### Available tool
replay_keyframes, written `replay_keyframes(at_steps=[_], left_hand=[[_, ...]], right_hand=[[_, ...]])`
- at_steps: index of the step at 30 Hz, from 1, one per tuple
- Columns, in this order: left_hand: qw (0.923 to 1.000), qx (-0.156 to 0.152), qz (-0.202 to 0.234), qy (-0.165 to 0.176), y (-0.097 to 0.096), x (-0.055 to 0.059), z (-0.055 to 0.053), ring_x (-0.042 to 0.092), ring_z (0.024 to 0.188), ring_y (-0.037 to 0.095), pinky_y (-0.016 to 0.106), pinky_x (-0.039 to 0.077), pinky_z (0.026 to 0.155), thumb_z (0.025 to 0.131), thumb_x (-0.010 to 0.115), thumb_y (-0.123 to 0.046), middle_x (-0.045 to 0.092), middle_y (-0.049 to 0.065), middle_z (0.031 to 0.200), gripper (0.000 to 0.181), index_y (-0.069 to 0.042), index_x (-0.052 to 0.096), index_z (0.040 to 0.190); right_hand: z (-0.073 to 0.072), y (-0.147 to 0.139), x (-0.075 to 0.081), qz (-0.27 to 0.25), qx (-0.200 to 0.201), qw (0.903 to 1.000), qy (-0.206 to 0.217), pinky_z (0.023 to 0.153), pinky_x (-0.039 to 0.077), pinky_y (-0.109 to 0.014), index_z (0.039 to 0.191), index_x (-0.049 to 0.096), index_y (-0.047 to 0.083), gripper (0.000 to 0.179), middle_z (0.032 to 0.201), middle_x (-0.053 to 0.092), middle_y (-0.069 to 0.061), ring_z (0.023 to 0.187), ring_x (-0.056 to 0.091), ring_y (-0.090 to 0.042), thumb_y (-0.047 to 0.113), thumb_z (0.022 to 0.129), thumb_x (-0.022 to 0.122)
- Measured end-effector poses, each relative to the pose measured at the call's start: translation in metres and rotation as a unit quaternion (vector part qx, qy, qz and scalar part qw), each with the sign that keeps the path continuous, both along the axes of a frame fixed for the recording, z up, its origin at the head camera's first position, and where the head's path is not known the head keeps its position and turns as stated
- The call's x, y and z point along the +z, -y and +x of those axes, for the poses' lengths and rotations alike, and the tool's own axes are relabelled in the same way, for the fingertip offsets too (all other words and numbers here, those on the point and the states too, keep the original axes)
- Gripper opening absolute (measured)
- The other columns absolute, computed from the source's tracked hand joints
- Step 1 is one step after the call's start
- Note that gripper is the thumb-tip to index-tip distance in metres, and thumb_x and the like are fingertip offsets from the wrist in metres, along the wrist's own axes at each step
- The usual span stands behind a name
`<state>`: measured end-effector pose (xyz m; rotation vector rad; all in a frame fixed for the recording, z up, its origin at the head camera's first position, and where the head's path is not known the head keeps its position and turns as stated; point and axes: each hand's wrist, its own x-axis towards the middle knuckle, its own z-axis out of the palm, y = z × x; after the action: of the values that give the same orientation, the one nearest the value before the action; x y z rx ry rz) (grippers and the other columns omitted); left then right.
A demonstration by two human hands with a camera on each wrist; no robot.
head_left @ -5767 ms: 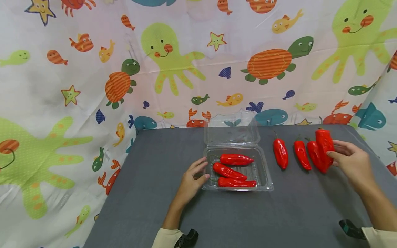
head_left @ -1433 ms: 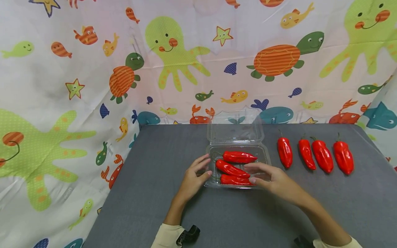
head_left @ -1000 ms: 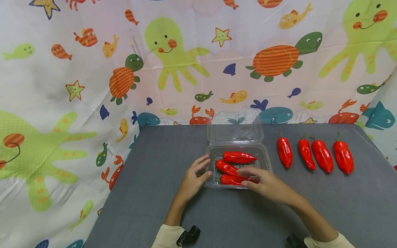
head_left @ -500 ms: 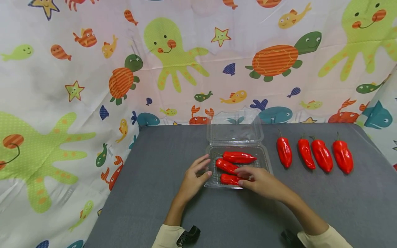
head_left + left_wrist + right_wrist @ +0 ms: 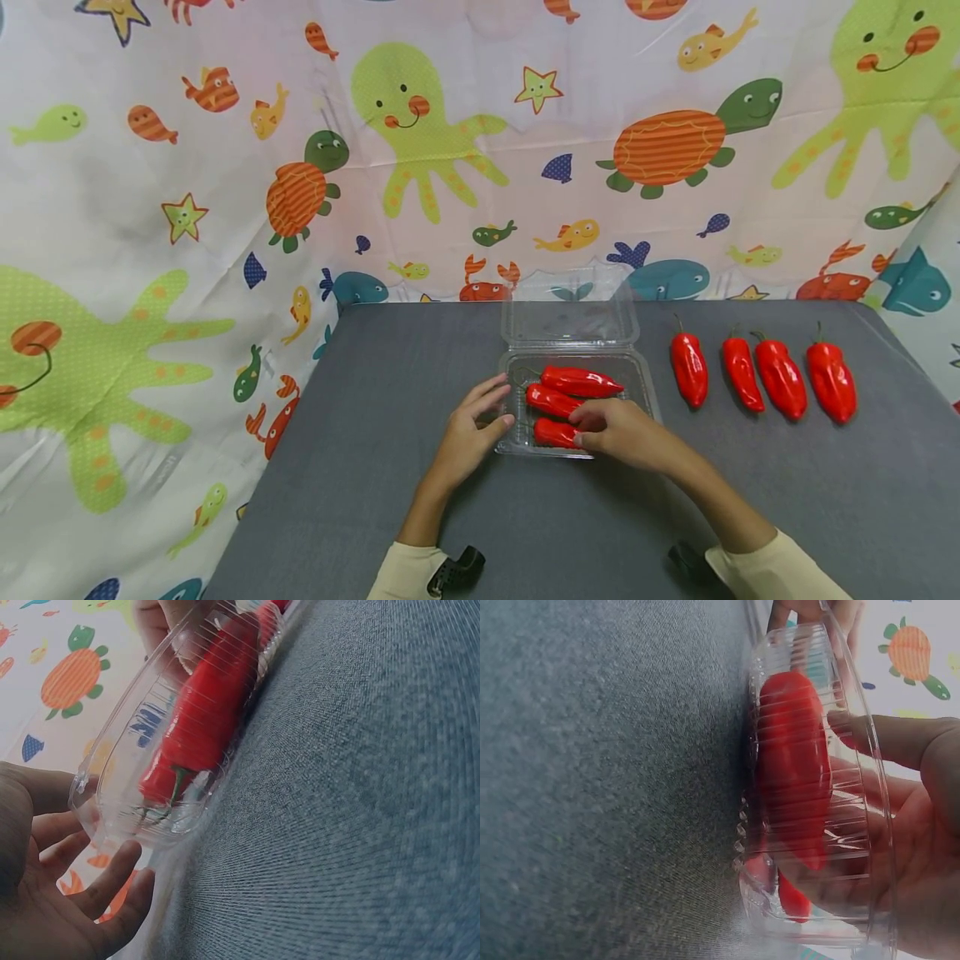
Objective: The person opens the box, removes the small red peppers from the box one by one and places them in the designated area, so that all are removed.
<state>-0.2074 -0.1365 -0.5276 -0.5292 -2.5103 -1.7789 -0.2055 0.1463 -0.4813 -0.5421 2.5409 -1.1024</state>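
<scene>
Front red pepper in open clear clamshell box, pinched by right hand
Two more peppers behind it in box; left hand relaxed, fingers loose at box's left rim; four peppers on grey tabletop to the right

Seven red peppers are lying on one grey-covered table: three are sitting inside one clear clamshell container, four are resting toward the far right corner. One left hand and one right hand are showing at the container; two cream sleeves and two black wrist devices are appearing toward the near edge.
</scene>
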Motion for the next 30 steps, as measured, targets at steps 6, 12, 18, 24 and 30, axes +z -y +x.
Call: replay_keyframes(at_steps=[6,12,18,24,30], left_hand=[[1.0,0.004,0.009,0.0,0.0001,0.0001,0.0002,0.065,0.125,0.037,0.039,0.057,0.095,0.097,0.073,-0.009,0.051,0.007,0.161,0.05,0.001,0.062,0.146],[1.0,0.007,-0.002,0.007,-0.0005,0.0003,0.0003,0.065,0.126,0.034,0.035,0.056,0.095,0.097,0.073,-0.01,0.051,0.003,0.162,0.051,-0.002,0.063,0.146],[1.0,0.002,-0.002,0.003,-0.0012,0.0025,0.0011,0.065,0.126,0.035,0.036,0.057,0.095,0.098,0.073,-0.009,0.051,0.005,0.161,0.05,0.0,0.062,0.146],[1.0,0.0,0.003,0.007,-0.0016,0.0017,0.0,0.065,0.127,0.036,0.039,0.056,0.097,0.098,0.073,-0.009,0.051,0.004,0.162,0.051,-0.001,0.062,0.147],[1.0,0.001,0.002,0.006,-0.0014,0.0008,-0.0002,0.065,0.126,0.034,0.039,0.056,0.097,0.098,0.073,-0.009,0.051,0.003,0.162,0.051,-0.001,0.062,0.146]], right_hand=[[-0.0039,0.0026,0.001,0.01,-0.009,0.9998,0.016,0.079,0.057,-0.036,0.123,0.075,0.003,0.037,0.105,0.078,-0.004,0.095,0.068,-0.02,0.019,0.09,0.083],[-0.0054,0.0016,0.0006,0.0,-0.006,0.9997,0.022,0.077,0.056,-0.034,0.123,0.075,0.002,0.038,0.103,0.078,-0.004,0.092,0.068,-0.019,0.016,0.089,0.084],[-0.0076,-0.0003,0.002,0.013,-0.005,0.9998,0.016,0.078,0.058,-0.036,0.123,0.075,0.002,0.039,0.102,0.076,-0.004,0.092,0.066,-0.019,0.012,0.087,0.085],[-0.0087,-0.0022,0.0063,0.034,-0.01,0.9993,0.009,0.078,0.058,-0.037,0.123,0.075,-0.001,0.042,0.101,0.075,-0.005,0.092,0.064,-0.02,0.011,0.084,0.088],[-0.0066,-0.0027,0.0053,0.038,-0.005,0.9992,0.003,0.081,0.056,-0.036,0.123,0.077,0.0,0.039,0.112,0.078,-0.009,0.099,0.064,-0.022,0.015,0.087,0.086]])
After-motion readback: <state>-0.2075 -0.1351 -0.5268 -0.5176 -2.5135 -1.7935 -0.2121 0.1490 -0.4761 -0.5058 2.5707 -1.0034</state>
